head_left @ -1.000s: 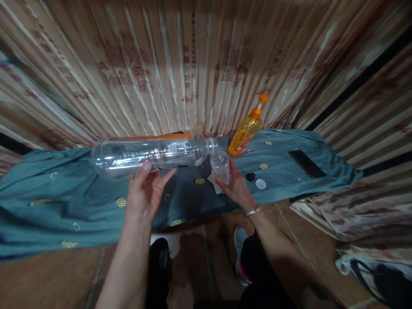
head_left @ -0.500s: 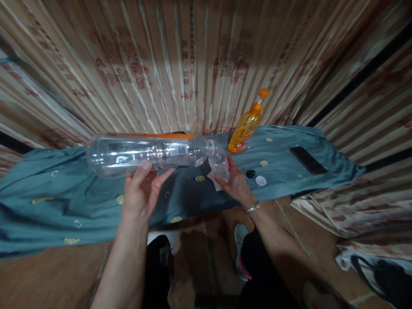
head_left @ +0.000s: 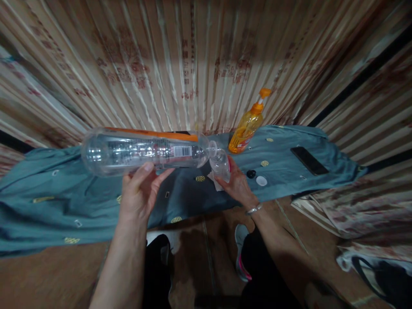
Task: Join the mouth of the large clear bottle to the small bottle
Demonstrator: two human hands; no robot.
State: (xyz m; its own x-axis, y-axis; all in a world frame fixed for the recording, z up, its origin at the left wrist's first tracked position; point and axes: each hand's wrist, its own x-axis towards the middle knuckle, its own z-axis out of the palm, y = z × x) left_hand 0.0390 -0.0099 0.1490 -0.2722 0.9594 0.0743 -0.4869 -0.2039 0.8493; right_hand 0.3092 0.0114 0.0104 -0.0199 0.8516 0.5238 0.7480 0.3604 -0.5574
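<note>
A large clear plastic bottle [head_left: 141, 150] with an orange-edged label lies sideways in the air, its mouth pointing right. My left hand [head_left: 140, 186] grips it from below, thumb on the near side. My right hand [head_left: 236, 182] holds a small clear bottle [head_left: 219, 164] whose neck meets the large bottle's mouth; whether liquid passes between them is too small to tell. Beneath the right hand's fingers a pale paper piece [head_left: 215, 181] rests on the cloth. Right of that hand lie a black cap [head_left: 251, 174] and a white cap [head_left: 261, 181].
An orange pump bottle [head_left: 246, 131] stands behind my right hand. A dark phone [head_left: 309, 160] lies farther right on the green cloth-covered surface [head_left: 58, 219]. Pleated curtains [head_left: 199, 64] hang close behind. A dark bag [head_left: 383, 274] sits at the lower right.
The large bottle's base has come slightly nearer and left, and the bottle has rolled a little, showing its barcode. My left hand has shifted slightly left. The small bottle remains in my right hand.
</note>
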